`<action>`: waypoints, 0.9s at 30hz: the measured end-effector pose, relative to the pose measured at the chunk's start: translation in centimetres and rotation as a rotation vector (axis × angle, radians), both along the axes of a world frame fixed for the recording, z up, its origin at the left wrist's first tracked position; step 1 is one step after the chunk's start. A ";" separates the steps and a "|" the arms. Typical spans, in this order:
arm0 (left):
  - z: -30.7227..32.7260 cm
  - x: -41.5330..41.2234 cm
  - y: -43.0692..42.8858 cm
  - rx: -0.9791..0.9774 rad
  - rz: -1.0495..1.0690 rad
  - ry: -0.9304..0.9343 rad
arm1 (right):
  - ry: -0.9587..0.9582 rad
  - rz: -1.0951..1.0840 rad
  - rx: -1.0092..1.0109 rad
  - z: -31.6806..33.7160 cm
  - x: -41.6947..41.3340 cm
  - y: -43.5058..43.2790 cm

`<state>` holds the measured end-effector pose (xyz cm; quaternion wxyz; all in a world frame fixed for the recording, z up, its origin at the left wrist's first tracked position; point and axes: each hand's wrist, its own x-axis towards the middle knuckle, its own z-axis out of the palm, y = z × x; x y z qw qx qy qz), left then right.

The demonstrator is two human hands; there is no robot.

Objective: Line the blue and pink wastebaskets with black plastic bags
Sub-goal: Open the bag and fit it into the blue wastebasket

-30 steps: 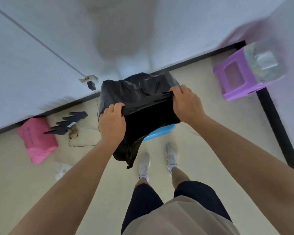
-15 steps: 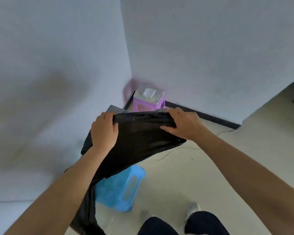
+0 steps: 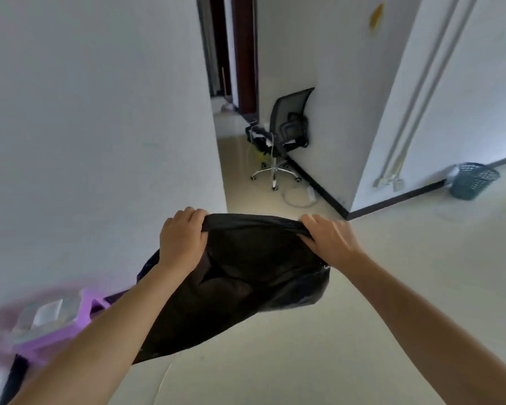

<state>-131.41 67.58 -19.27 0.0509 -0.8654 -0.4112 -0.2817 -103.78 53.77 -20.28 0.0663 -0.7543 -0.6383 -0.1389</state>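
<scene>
A black plastic bag [image 3: 240,285] hangs in the air in front of me, its mouth stretched between both hands. My left hand [image 3: 181,238] grips the left end of the bag's rim. My right hand [image 3: 327,238] grips the right end. The bag billows down and to the left over my left forearm. A blue-green mesh wastebasket [image 3: 471,181] stands on the floor at the far right, by the wall. No pink wastebasket shows in this view.
A purple plastic stool [image 3: 56,328] with a packet on top stands at lower left, blurred. A black office chair [image 3: 284,135] sits in the corridor ahead, with a white power strip and cable [image 3: 304,195] on the floor. White walls flank the corridor.
The view has swung right and up, from the corner with the blue stool to the corridor. Both hands keep the bag's mouth stretched; the purple stool now lies at lower left.
</scene>
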 end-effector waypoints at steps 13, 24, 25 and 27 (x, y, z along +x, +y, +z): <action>2.0 48.6 -4.1 0.052 -0.511 0.053 | -0.018 -0.568 0.049 1.7 38.7 -16.9; -1.3 84.5 -0.9 0.155 -0.845 0.247 | -0.001 -0.835 -0.169 3.1 69.5 -17.1; -1.1 87.9 -1.2 0.169 -0.906 0.234 | 0.004 -0.875 -0.156 3.6 72.1 -17.7; -0.6 93.8 -2.3 0.157 -0.991 0.224 | 0.041 -0.961 -0.108 4.3 76.2 -19.3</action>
